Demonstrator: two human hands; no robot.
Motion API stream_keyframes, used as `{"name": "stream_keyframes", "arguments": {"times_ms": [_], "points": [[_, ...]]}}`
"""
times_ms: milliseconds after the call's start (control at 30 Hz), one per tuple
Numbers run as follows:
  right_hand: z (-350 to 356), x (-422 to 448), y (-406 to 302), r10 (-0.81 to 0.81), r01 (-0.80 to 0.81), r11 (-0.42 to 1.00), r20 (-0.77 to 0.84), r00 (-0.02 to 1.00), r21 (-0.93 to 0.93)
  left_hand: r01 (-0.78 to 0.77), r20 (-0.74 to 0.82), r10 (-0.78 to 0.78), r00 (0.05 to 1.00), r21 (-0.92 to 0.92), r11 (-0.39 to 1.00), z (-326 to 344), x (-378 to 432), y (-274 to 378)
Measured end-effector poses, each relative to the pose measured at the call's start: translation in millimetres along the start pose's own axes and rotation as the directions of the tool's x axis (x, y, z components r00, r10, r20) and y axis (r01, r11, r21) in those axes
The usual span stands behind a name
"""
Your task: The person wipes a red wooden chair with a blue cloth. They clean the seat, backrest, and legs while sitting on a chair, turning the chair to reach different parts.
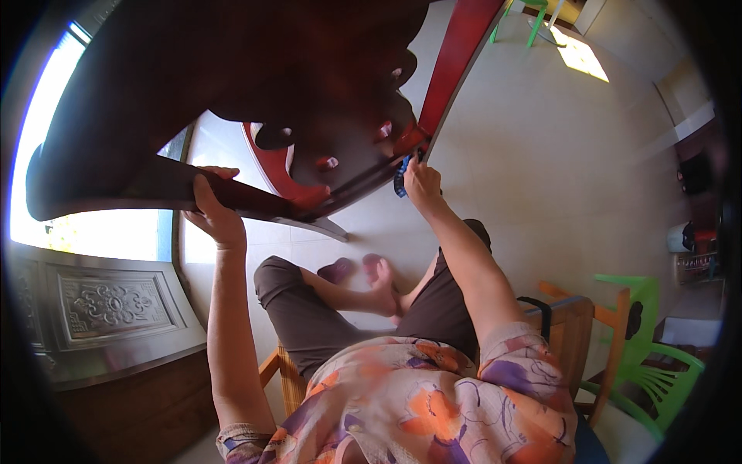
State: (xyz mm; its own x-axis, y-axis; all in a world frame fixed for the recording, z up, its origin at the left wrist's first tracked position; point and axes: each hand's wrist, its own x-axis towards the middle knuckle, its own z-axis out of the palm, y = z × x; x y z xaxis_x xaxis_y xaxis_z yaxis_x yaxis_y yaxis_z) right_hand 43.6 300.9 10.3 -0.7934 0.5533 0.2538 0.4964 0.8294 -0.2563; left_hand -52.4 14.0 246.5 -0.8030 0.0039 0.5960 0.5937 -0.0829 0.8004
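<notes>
A large piece of dark red lacquered wooden furniture (249, 58) is tilted up before me, showing scalloped edges and curved legs. Its exact kind cannot be told. My left hand (223, 217) grips a dark wooden rail (168, 188) at the left, thumb over the near face. At the right, my right hand (424, 181) is closed around a small blue and black object (400, 177), partly covered by the fingers. That hand is against the corner where the bright red leg (452, 64) meets the lower rail (371, 185).
Slippers (336, 270) and my bare feet are on the tiled floor (556, 174). A silvery embossed panel (116, 301) stands at the left. Beside me at the right are a wooden chair (571, 330) and a green plastic chair (666, 371). Other green plastic legs (534, 32) show at the top.
</notes>
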Motion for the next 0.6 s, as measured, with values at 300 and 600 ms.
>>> {"name": "stream_keyframes", "arguments": {"times_ms": [300, 600], "points": [[-44, -27, 16, 0.087, -0.193, 0.936, 0.337, 0.937, 0.295, 0.012, 0.011, -0.012, 1.0, 0.065, 0.998, -1, -1, -4], [-43, -6, 10, 0.435, -0.241, 0.611, -0.065, 0.898, 0.754, 0.029, 0.02, -0.03, 0.999, 0.051, 0.998, -3, -2, -3]]}}
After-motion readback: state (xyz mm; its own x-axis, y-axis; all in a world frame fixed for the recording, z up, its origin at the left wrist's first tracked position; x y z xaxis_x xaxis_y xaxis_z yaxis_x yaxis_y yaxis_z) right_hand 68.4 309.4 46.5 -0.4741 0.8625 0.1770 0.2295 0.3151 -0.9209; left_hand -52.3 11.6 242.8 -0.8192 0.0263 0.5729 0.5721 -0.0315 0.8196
